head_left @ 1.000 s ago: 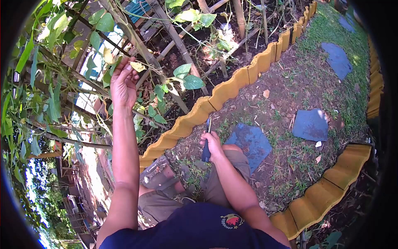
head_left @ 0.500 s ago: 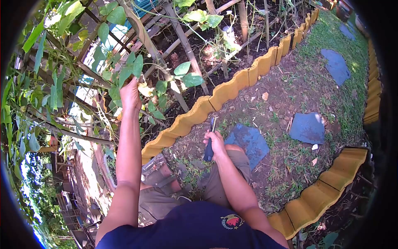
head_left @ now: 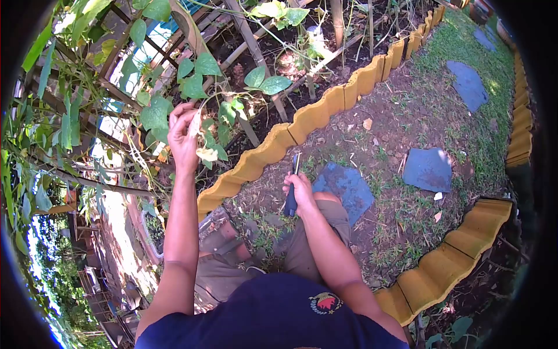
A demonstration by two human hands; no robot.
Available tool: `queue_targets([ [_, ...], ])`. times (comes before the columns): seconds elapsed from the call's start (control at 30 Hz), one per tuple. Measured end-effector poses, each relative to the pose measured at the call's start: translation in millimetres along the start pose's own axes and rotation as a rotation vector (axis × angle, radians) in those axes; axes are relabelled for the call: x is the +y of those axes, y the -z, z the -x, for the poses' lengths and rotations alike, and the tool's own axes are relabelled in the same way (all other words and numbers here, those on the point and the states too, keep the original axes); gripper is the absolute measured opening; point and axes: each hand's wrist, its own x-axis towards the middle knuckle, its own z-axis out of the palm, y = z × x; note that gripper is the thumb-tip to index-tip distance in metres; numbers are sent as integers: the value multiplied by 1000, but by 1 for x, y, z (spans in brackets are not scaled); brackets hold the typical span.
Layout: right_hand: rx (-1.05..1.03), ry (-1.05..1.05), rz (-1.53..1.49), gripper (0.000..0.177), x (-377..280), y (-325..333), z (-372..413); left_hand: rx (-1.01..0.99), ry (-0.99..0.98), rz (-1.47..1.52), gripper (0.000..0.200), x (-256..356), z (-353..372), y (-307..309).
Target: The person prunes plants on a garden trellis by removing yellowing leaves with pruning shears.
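My left hand (head_left: 183, 139) is raised to a leafy vine, its fingers curled against a pale, withered leaf (head_left: 206, 154) that hangs beside the thumb. Broad green leaves (head_left: 200, 74) grow just above that hand, and a larger green leaf (head_left: 156, 113) is to its left. Low over my knee, my right hand (head_left: 300, 191) is wrapped around a dark-handled hand tool (head_left: 292, 202). The tool's narrow upper end points away from me; its exact kind cannot be made out.
A lattice of wooden stakes (head_left: 247, 38) carries the vines. Wavy yellow edging (head_left: 273, 142) borders that bed, with more yellow edging (head_left: 447, 264) at lower right. Flat stepping stones (head_left: 428, 170) lie in the grass and soil between them.
My left hand has shifted from pinching among the green leaves to curled fingers by the withered leaf, and the green leaves have swung upward. My right hand keeps hold of the tool.
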Motion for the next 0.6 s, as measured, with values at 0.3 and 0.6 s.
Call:
queue_targets([
  [0.3, -3, -21, 6, 29, 0, -2, 3, -252, 207, 536, 19, 7, 87, 23],
  [0.6, 13, 10, 14, 26, 11, 6, -4, -208, 216, 418, 13, 8, 94, 6],
])
